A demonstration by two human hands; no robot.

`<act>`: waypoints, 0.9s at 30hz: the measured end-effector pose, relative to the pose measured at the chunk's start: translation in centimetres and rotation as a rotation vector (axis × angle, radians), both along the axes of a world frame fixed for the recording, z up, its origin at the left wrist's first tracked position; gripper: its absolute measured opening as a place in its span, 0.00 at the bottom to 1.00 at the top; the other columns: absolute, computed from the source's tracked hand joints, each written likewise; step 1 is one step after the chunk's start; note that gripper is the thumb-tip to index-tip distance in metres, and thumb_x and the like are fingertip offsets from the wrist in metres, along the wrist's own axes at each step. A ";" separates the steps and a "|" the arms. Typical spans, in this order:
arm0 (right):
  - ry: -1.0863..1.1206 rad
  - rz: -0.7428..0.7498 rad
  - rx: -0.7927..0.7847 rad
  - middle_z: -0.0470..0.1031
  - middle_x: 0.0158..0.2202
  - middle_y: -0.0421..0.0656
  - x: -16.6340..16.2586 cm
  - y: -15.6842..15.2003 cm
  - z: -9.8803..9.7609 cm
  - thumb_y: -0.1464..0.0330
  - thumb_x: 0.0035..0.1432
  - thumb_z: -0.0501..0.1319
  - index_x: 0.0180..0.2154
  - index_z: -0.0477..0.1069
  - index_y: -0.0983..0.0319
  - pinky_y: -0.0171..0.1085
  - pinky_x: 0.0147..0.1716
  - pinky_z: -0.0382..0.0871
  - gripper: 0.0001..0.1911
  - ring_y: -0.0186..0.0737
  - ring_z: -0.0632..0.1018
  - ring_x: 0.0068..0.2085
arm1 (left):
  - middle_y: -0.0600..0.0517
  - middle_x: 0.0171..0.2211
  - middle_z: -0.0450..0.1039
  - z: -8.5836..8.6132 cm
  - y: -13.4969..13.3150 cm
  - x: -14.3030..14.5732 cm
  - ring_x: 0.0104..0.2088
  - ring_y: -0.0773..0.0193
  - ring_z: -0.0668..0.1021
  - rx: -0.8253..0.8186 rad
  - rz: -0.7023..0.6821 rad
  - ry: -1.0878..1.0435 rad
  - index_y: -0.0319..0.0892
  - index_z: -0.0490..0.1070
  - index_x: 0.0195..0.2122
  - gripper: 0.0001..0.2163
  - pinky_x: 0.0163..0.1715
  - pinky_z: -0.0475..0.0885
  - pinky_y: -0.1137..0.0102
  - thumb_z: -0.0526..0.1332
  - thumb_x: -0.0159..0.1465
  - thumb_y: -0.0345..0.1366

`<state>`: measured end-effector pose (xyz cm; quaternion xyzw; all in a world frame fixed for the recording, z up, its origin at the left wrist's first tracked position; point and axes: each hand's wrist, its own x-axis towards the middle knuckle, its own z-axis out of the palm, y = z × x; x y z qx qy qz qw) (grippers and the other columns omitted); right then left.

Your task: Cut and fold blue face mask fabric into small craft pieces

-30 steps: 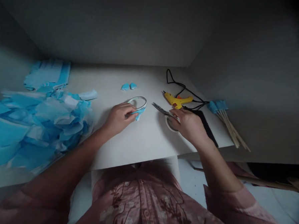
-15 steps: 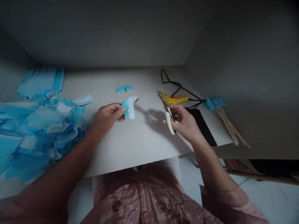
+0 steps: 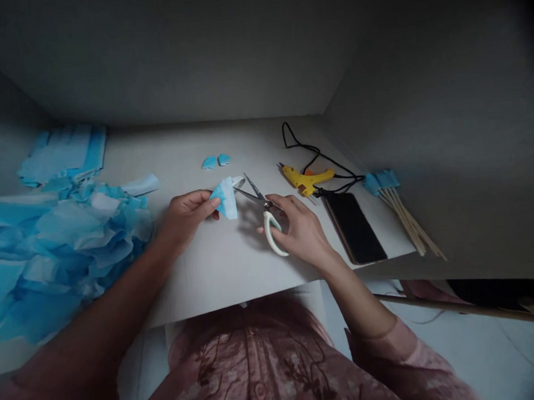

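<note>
Pinched between the thumb and fingers of my left hand (image 3: 188, 215) is a folded piece of blue and white fabric (image 3: 226, 199), looking like nonwoven sheet. A pale flap sticks out at its far upper corner. My right hand (image 3: 297, 227) grips a pair of scissors (image 3: 266, 205) with white handles. The blades are spread apart and point at the fabric's right edge, one tip close to the pale flap; I cannot tell if it touches. Just beyond the fabric, two small cut blue pieces (image 3: 215, 161) lie on the table (image 3: 208, 274).
At left spreads a big heap of blue and white sheets (image 3: 72, 246), with a flat stack (image 3: 63, 152) behind it. To the right lie a yellow glue gun (image 3: 308, 179) with a black cord (image 3: 300, 144), a phone (image 3: 355, 228), and several wooden sticks (image 3: 404, 216) with blue tops.
The scissors have come left from beside the glue gun to the fabric, and their blades are now seen spread. The phone has come into fuller view. My left hand keeps its hold.
</note>
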<state>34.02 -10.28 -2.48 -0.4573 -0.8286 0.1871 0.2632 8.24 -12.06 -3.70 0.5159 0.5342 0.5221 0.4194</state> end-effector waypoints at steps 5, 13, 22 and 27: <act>0.006 0.013 -0.004 0.76 0.46 0.50 -0.5 0.2 0.0 0.56 0.60 0.66 0.60 0.69 0.62 0.43 0.44 0.72 0.30 0.48 0.78 0.43 | 0.52 0.24 0.75 0.4 -0.3 0.4 0.27 0.66 0.75 0.030 -0.056 0.067 0.42 0.76 0.25 0.10 0.30 0.71 0.70 0.68 0.59 0.41; 0.037 -0.002 -0.008 0.80 0.41 0.47 -0.8 0.2 -0.3 0.55 0.62 0.65 0.57 0.72 0.62 0.37 0.37 0.69 0.26 0.41 0.77 0.35 | 0.51 0.30 0.78 1.4 -0.9 1.3 0.31 0.65 0.77 0.118 -0.141 0.120 0.43 0.76 0.26 0.08 0.32 0.72 0.70 0.67 0.59 0.39; 0.448 -0.044 -0.297 0.72 0.29 0.38 -0.7 0.4 -0.8 0.54 0.54 0.69 0.48 0.75 0.59 0.35 0.29 0.63 0.23 0.34 0.69 0.28 | 0.53 0.28 0.77 0.9 -0.7 1.0 0.29 0.65 0.77 0.095 -0.048 0.207 0.44 0.76 0.26 0.08 0.30 0.72 0.70 0.67 0.59 0.41; 0.755 0.075 -0.619 0.65 0.26 0.33 -0.4 0.9 -0.6 0.51 0.50 0.72 0.47 0.70 0.58 0.33 0.23 0.57 0.28 0.30 0.63 0.23 | 0.52 0.26 0.78 0.7 -0.7 0.8 0.30 0.61 0.78 0.108 0.003 0.262 0.45 0.77 0.26 0.09 0.28 0.71 0.70 0.67 0.60 0.43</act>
